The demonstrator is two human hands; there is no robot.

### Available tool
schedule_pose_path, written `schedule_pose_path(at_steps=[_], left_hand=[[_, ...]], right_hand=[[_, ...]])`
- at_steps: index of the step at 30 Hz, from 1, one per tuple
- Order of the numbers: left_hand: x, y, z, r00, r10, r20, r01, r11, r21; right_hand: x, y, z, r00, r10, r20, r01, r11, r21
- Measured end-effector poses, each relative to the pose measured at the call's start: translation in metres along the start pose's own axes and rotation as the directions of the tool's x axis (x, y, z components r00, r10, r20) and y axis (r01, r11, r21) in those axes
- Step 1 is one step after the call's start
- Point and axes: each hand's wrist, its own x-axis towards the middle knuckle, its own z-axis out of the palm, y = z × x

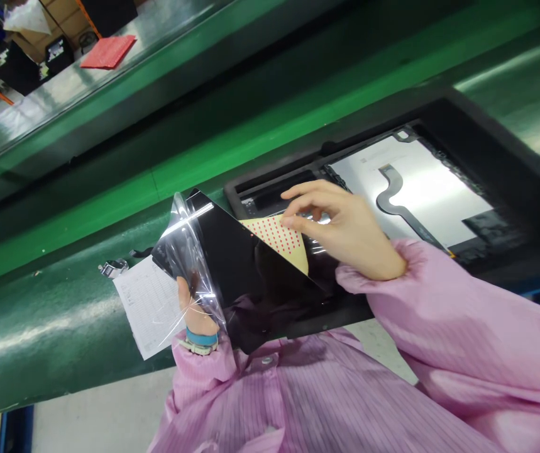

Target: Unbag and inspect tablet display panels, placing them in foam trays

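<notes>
My left hand (198,314), a wristband below it, grips the lower left of a glossy black screen panel (260,283), thumb on the near side. Its other fingers are partly hidden by a clear plastic film (189,245) hanging loosely over the panel's left end. Behind the panel's upper edge shows a yellow sheet with rows of red dots (276,236). My right hand (340,226) reaches over that sheet, thumb and index tips pinched together at its upper edge. Whatever may be between them is too small to make out.
A black foam tray (468,104) at right holds a silver-backed display (420,182) with a dark flex cable (392,198). Printed paper (144,308) and a small metallic part (114,268) lie left on the green bench (53,321). A red packet (108,52) rests on the far ledge.
</notes>
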Motion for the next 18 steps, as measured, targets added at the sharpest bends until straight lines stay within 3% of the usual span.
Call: schedule_pose_path(at_steps=[5, 7, 12, 14, 18], left_hand=[[-0.005, -0.002, 0.006, 0.996, -0.084, 0.027, 0.083, 0.996, 0.020], [-0.009, -0.005, 0.011, 0.995, -0.094, 0.036, 0.093, 0.996, 0.015], [-0.012, -0.019, 0.008, 0.993, -0.080, 0.084, 0.077, 0.996, 0.034], [-0.012, -0.025, 0.002, 0.991, -0.085, 0.107, 0.080, 0.995, 0.052], [-0.014, -0.029, -0.003, 0.981, -0.085, 0.175, 0.075, 0.995, 0.067]], right_hand=[[0.006, -0.022, -0.026, 0.990, 0.093, -0.103, -0.068, 0.972, 0.226], [0.009, -0.038, -0.032, 0.987, 0.107, -0.122, -0.075, 0.967, 0.242], [0.019, -0.067, -0.027, 0.999, 0.027, 0.033, -0.029, 0.998, 0.058], [0.025, -0.071, -0.022, 0.997, -0.012, 0.077, 0.005, 0.996, 0.091], [0.040, -0.070, -0.017, 0.998, 0.000, 0.060, -0.013, 0.974, 0.226]])
